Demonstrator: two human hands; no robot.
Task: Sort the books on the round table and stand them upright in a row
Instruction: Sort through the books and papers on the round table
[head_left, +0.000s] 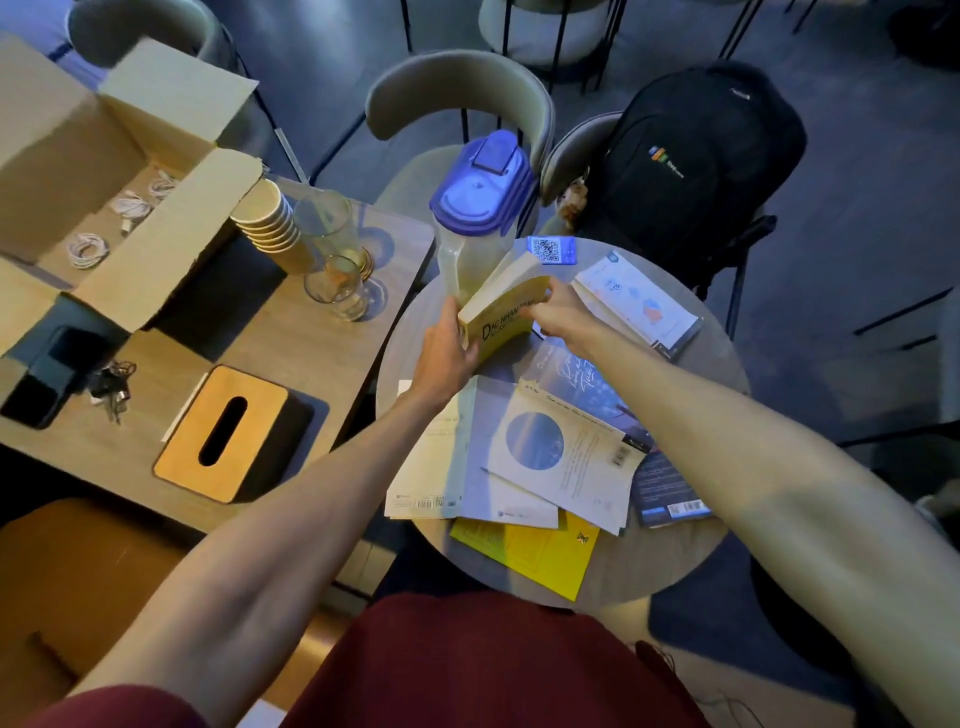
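A yellow paperback (501, 306) stands tilted on the round grey table (670, 561), leaning toward a clear jug with a blue lid (480, 208). My left hand (447, 353) grips its near lower edge and my right hand (558, 314) holds its right side. Several other books lie flat in a loose heap nearer me: a cream one with a blue circle (563, 457), a white one (428, 457), a bright yellow one (540, 556), and a dark blue one (667, 488). A white book with charts (636, 301) lies at the far right.
A QR-code stand (551, 250) sits behind the books. On the wooden table at left are a tissue box (228, 434), glasses (335, 283), stacked paper cups (265, 218), an open cardboard box (104, 171), keys and a phone. A black backpack (691, 161) rests on a chair.
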